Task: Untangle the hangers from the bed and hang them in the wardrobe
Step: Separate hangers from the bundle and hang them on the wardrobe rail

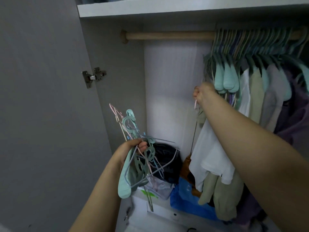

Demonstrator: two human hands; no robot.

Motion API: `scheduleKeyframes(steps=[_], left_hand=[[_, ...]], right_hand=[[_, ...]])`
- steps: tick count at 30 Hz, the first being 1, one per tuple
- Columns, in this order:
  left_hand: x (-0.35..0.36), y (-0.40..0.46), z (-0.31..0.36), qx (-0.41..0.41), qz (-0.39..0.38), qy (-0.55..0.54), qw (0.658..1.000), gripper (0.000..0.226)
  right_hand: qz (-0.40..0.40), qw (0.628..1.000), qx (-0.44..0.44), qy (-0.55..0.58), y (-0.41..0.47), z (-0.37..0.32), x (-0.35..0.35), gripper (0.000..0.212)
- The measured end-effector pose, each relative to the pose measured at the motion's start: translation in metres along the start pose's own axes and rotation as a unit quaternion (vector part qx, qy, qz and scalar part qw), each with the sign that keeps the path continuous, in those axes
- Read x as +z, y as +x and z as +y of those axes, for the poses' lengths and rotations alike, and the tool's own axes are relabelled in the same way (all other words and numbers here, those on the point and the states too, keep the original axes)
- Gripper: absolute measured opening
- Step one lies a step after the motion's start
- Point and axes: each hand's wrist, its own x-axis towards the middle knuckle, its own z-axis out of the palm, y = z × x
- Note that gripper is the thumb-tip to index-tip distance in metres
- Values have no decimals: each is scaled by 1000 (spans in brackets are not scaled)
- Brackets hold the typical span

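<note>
My left hand (133, 146) grips a tangled bundle of hangers (133, 164), mint, grey, pink and blue, held low in front of the open wardrobe. My right hand (203, 93) is raised to the left end of the hung row and pinches a thin pink hanger (195, 104) just below the wooden rail (167, 35). Several mint and grey hangers (250, 47) crowd the rail's right half, some carrying clothes. The left half of the rail is bare.
The grey wardrobe door (41, 114) stands open on the left, with a metal hinge (93, 76). Hung shirts (260, 101) fill the right side. A black bag (165, 158), a blue bag (184, 198) and a white box (158, 211) sit on the wardrobe floor. A shelf (167, 9) runs above.
</note>
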Motion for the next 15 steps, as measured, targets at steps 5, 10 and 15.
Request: scheduleKeyframes(steps=[5, 10, 15], left_hand=[[4, 4, -6, -10, -2, -14, 1000, 19], [19, 1, -3, -6, -1, -8, 1000, 22], [31, 1, 11, 16, -6, -14, 1000, 24]], right_hand=[[-30, 999, -18, 20, -7, 4, -5, 36], [-51, 995, -73, 34, -16, -32, 28, 31], [-38, 997, -19, 71, -16, -61, 54, 35]])
